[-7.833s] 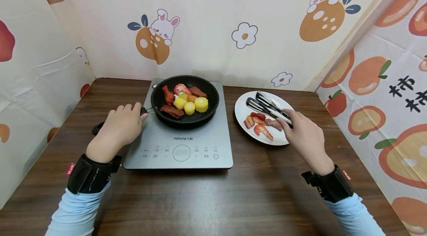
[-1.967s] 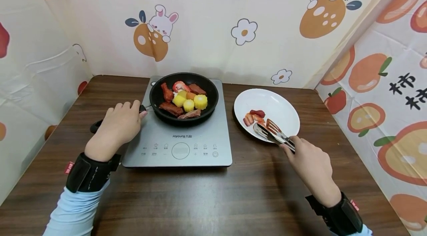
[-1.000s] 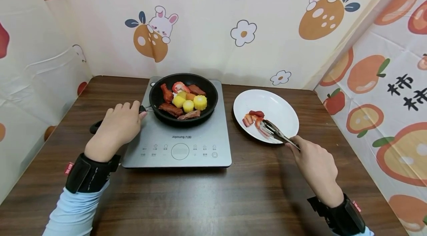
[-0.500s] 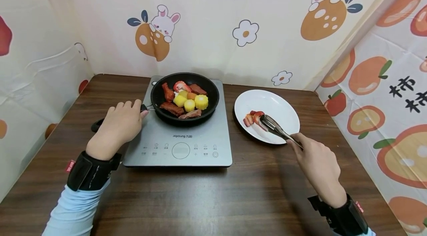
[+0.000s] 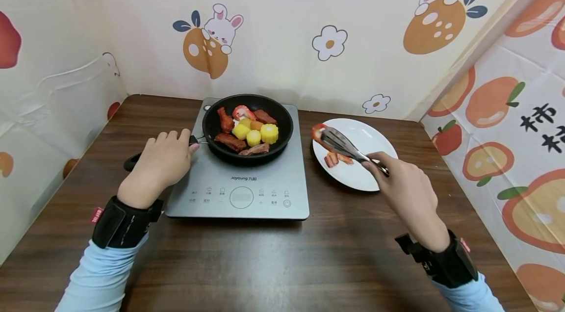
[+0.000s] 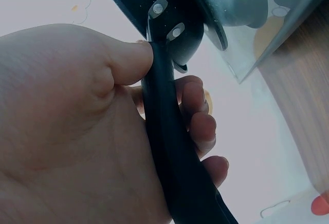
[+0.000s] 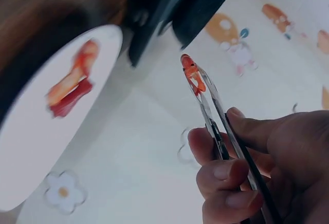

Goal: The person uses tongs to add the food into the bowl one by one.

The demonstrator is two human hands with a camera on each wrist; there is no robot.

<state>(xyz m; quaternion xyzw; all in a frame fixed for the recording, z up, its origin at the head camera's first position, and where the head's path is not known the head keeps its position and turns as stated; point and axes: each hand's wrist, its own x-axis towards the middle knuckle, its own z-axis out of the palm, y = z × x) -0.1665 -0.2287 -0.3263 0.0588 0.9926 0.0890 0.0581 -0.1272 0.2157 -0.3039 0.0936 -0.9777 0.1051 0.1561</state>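
My left hand [image 5: 156,167] grips the black handle [image 6: 167,116] of a frying pan [image 5: 284,128], fingers curled round it in the left wrist view. In the pan lie corn pieces [image 5: 269,133], a drumstick [image 5: 225,119], meat pieces [image 5: 230,142] and a red-and-white shrimp [image 5: 243,113]. My right hand [image 5: 403,187] holds metal tongs [image 5: 342,143], its thumb and fingers pressing the two arms together. Between the tips is a red-and-white piece [image 7: 193,75] resembling shrimp, raised over the left rim of the white plate [image 5: 372,140]. Bacon-like pieces [image 5: 334,158] remain on that plate.
The pan stands on a silver induction cooker [image 5: 203,206], whose touch panel faces me. Both cooker and plate are on a dark wooden table [image 5: 265,263]. Printed cloth walls [image 5: 282,17] close in the back and both sides.
A brown meat slice has gone from the plate into the pan. Since then the tongs have pinched the red-and-white piece, lifted it and moved it leftward. The left hand stays on the handle.
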